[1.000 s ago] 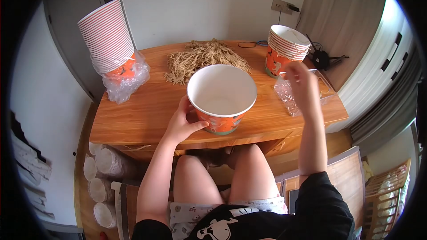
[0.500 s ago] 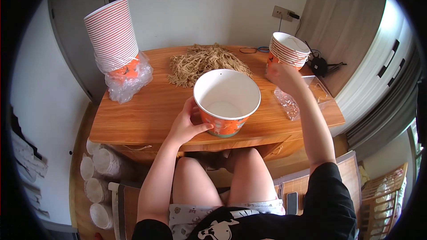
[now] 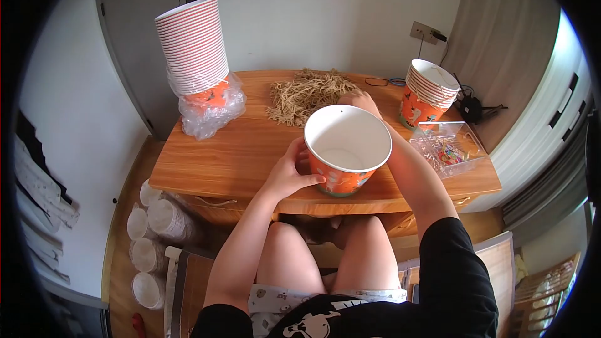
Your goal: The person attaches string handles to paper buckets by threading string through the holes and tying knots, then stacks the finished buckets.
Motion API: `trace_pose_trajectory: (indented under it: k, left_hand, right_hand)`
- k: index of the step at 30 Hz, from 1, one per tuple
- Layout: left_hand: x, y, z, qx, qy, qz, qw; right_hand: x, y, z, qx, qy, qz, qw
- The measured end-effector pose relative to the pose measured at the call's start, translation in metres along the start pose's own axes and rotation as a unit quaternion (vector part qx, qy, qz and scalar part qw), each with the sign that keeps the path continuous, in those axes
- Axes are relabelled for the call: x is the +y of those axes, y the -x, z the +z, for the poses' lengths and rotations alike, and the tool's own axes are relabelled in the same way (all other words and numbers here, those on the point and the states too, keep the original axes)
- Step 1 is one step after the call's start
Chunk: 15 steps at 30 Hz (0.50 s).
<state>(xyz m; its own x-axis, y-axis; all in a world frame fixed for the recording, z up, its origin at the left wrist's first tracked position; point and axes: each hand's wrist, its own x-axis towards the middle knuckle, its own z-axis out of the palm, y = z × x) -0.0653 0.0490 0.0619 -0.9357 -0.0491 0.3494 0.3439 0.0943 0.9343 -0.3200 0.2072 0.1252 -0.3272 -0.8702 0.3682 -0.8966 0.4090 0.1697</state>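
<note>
My left hand (image 3: 293, 175) grips the side of an orange-printed paper bucket (image 3: 338, 178) with a white inside, thumb on the front and fingers round the left side. The bucket stands upright near the table's front edge; a small dark hole shows below its back rim. My right hand (image 3: 363, 101) reaches behind the bucket to the right edge of a heap of tan cords (image 3: 307, 94). Its fingers are mostly out of sight, so I cannot tell whether they hold a cord.
A tall leaning stack of buckets (image 3: 194, 47), partly in clear plastic, stands at the left on the wooden table (image 3: 206, 163). Nested buckets with cords (image 3: 426, 97) stand back right, behind a clear box (image 3: 460, 147) of small colourful pieces. Wrapped bucket stacks (image 3: 150, 256) line the floor at left.
My right hand has moved left, from the nested buckets on the right to the heap of cords. My left hand still holds the bucket. The camera view has shifted.
</note>
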Motion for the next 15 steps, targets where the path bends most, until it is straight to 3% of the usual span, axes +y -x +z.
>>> trace_pose_trajectory:
  k: [2,6,9,11,12,15]
  left_hand:
    - [0.001,0.0,0.0,-0.002,0.009,-0.004,1.0]
    - [0.005,0.0,0.002,-0.012,0.048,-0.016,0.999]
    - [0.005,0.0,0.001,-0.012,0.02,-0.025,0.999]
    - [0.005,0.0,0.001,-0.014,0.026,-0.022,0.999]
    - [0.005,0.001,0.001,-0.016,0.033,-0.02,0.999]
    - [-0.007,-0.002,-0.001,-0.021,0.051,-0.017,0.998]
  right_hand:
    - [-0.001,0.005,-0.001,0.049,-0.108,0.027,0.993]
    - [0.004,0.011,-0.008,0.089,-0.195,0.056,0.975]
    - [-0.005,0.015,-0.033,0.148,-0.354,0.209,0.899]
    - [0.002,0.021,-0.036,0.251,-0.562,0.163,0.771]
    - [0.003,0.029,-0.053,0.243,-0.579,0.186,0.756]
    - [-0.029,0.07,-0.119,0.351,-0.599,0.157,0.703]
